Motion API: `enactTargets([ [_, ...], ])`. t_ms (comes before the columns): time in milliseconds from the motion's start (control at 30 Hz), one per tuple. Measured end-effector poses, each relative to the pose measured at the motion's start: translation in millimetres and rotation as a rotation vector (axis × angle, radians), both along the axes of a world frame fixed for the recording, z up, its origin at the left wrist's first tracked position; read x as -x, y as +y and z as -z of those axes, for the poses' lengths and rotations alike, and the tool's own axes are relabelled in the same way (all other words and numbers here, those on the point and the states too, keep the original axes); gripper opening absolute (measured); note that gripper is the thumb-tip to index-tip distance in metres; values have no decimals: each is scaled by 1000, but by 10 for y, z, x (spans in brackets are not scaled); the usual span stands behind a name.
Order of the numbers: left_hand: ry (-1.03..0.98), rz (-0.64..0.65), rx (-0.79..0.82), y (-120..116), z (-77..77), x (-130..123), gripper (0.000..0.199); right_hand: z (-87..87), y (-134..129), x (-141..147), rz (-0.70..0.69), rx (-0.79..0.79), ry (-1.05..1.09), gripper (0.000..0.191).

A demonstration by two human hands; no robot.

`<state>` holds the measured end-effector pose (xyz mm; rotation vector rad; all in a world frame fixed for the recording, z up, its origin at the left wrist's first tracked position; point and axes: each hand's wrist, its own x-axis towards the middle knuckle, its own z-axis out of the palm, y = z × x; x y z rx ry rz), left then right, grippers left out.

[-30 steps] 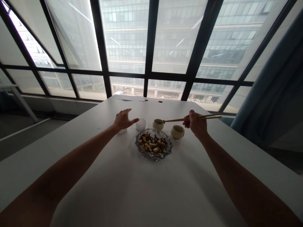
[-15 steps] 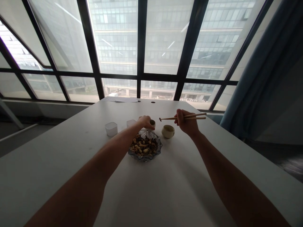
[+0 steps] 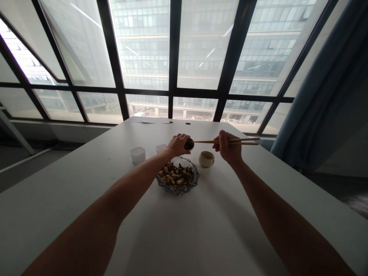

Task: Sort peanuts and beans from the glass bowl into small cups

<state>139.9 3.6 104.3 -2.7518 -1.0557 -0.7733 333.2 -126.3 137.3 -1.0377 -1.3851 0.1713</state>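
My left hand (image 3: pixel 178 144) is closed around a small cup (image 3: pixel 189 144), tilted so its dark opening faces right, above the far side of a glass bowl (image 3: pixel 178 190). Peanuts and dark seeds (image 3: pixel 176 174) fill much of that bowl. In my right hand (image 3: pixel 230 147) is a pair of wooden chopsticks (image 3: pixel 243 142), held level and pointing left. Their tips reach the mouth of the tilted cup; whether they grip anything there is hidden. A second small cream cup (image 3: pixel 206 159) stands upright on the table, between the bowl and my right hand.
Two clear plastic containers stand left of the bowl: one nearer (image 3: pixel 138 155), the other (image 3: pixel 161 148) partly behind my left arm. Papers (image 3: pixel 143 120) lie at the far edge of the white table (image 3: pixel 86 184). Windows rise behind, and a blue curtain (image 3: pixel 310 92) hangs at right.
My left hand has lifted the cup and tipped its opening toward the right. The chopstick tips, which held a small dark piece, are now at the cup's mouth.
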Motion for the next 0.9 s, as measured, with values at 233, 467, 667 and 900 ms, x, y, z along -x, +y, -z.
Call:
enactTargets([
  [233,92,-78,99,-32,-34,-52,75,99,72,93,-19,87,-40,59],
  [467,242,-208,247,45,-6,-136,71,-169,-129,125,-109,170,73,60],
  [667,289,-244,329,-5,-43,-162,79,-171,-178,241,-379,494,-108,60],
  [900,53,-216,144,-168,-164,453,74,2,-136,488,-470,579,-187,65],
])
